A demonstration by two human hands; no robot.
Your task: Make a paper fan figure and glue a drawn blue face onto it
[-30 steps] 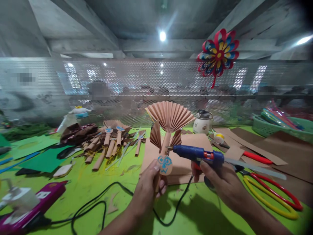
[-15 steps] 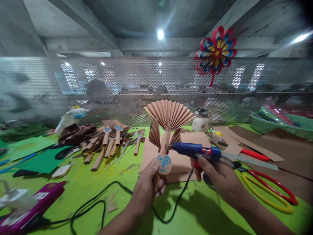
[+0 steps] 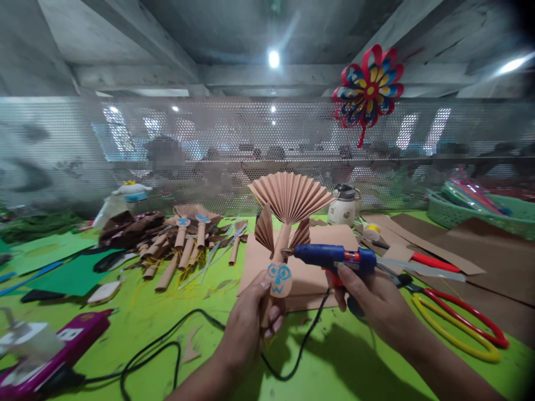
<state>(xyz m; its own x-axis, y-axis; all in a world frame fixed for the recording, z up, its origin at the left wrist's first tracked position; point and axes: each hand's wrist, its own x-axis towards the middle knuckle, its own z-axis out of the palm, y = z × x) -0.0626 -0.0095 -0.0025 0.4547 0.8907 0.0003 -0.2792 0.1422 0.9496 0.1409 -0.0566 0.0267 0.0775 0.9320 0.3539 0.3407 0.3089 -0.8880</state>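
My left hand (image 3: 251, 314) is closed round the lower part of a brown paper bird figure (image 3: 291, 195). The figure has a rolled tube body, a pleated fan at its top, two smaller pleated pieces at the sides and a round face drawn in blue. In my right hand (image 3: 376, 301) is a blue hot glue gun (image 3: 330, 256), gripped by its handle, with a clear glue stick out of its back. Its nozzle points left at the tube just above the face; whether it touches cannot be told. Brown paper sheets (image 3: 313, 287) lie behind.
Several similar paper figures (image 3: 184, 245) are piled at left. A purple power strip (image 3: 83, 334) and black cable (image 3: 167, 328) lie in front. At right are scissors (image 3: 468, 320), brown sheets (image 3: 485, 245) and a green basket (image 3: 501, 214). A jug (image 3: 345, 205) stands behind; a perforated panel (image 3: 225, 133) closes the back.
The glue gun has shifted very slightly left and down at the tube. My left hand holds the paper figure almost still.
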